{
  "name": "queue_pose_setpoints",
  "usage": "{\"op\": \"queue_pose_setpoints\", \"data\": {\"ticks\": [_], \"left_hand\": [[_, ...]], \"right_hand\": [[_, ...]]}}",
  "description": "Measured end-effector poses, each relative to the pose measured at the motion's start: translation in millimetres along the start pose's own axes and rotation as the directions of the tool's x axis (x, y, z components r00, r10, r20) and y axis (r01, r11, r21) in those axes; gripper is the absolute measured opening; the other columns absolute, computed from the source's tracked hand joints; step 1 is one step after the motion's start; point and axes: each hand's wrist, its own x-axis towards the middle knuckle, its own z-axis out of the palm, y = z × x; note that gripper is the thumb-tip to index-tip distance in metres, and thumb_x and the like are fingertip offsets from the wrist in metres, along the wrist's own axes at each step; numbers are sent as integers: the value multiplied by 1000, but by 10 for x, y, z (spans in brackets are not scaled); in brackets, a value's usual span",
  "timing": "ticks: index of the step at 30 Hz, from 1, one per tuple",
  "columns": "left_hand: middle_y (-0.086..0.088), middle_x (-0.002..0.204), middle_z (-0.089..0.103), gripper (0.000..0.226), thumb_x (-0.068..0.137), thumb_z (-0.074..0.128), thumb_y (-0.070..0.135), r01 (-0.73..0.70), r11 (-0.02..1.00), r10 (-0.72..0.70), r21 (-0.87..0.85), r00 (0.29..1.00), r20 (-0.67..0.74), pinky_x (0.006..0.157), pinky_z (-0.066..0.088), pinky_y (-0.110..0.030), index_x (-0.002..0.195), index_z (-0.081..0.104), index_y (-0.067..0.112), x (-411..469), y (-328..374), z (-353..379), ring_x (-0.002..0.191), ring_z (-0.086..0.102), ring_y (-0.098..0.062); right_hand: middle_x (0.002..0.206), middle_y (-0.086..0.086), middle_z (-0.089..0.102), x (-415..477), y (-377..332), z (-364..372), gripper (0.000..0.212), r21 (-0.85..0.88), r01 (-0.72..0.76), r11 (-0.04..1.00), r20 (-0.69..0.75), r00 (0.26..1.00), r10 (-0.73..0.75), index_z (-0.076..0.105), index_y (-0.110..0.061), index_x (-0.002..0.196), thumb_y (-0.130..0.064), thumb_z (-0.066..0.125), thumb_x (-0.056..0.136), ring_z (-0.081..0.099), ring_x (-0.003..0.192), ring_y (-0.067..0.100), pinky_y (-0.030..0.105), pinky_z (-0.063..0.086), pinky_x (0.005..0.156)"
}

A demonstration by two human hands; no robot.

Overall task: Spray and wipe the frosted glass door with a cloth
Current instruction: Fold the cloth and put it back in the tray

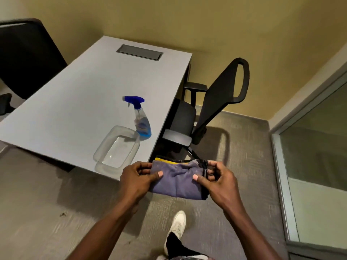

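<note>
A folded purple-grey cloth (178,180) with a yellow and black edge is stretched between both hands, just off the table's near corner. My left hand (137,179) pinches its left side and my right hand (218,180) pinches its right side. A clear spray bottle (141,120) with a blue trigger head and blue liquid stands upright on the grey table (75,102), apart from both hands. The frosted glass door (315,158) in its grey frame fills the right edge of the view.
An empty clear plastic tub (117,147) sits beside the bottle near the table corner. A black office chair (212,109) stands between table and door. Another dark chair (24,57) is at far left. My white shoe (177,225) is on the grey carpet.
</note>
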Motion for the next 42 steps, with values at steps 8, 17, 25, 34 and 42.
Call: {"op": "queue_pose_setpoints", "data": {"ticks": [8, 17, 25, 34, 42], "left_hand": [[-1, 92, 87, 34, 78, 102, 18, 75, 997, -71, 18, 985, -160, 89, 71, -50, 106, 83, 18, 734, 99, -473, 89, 84, -24], [-3, 96, 85, 33, 78, 103, 25, 63, 985, -23, 163, 971, -237, 92, 69, -53, 104, 83, 22, 1479, 60, -1228, 91, 82, -25], [-4, 99, 84, 37, 84, 98, 27, 23, 940, 5, 340, 997, -82, 89, 68, -45, 116, 83, 14, 2210, -149, -2030, 94, 80, -24], [-5, 111, 84, 49, 82, 99, 19, -89, 882, 23, 463, 989, 146, 82, 61, -28, 127, 78, 12, 2497, -411, -2183, 88, 78, -17], [-11, 112, 84, 47, 84, 96, 16, -144, 838, 86, 527, 987, 133, 87, 62, -38, 126, 78, 7, 2577, -684, -1997, 96, 80, -29]], "right_hand": [[86, -9, 71, 667, -239, 801, 53, -66, 5, 998, 67, 998, -1, 62, -37, 117, -25, 96, 77, 68, 76, 10, 39, 64, 76], [87, -11, 69, 994, -633, 1758, 44, -92, 23, 995, 141, 990, -10, 69, -28, 126, -24, 88, 86, 64, 75, 5, 33, 64, 77], [88, -14, 72, 912, -898, 2789, 38, -55, -102, 993, 1, 995, 103, 69, -34, 120, -23, 87, 88, 71, 79, 5, 30, 64, 72], [91, -7, 73, 941, -925, 3452, 31, -119, -219, 968, -216, 958, 190, 73, -19, 121, -18, 84, 91, 70, 79, 9, 12, 51, 66], [102, 3, 77, 957, -838, 3744, 30, -307, -166, 937, -215, 971, 101, 69, -18, 124, -20, 77, 95, 72, 87, 19, 39, 64, 79]]}}
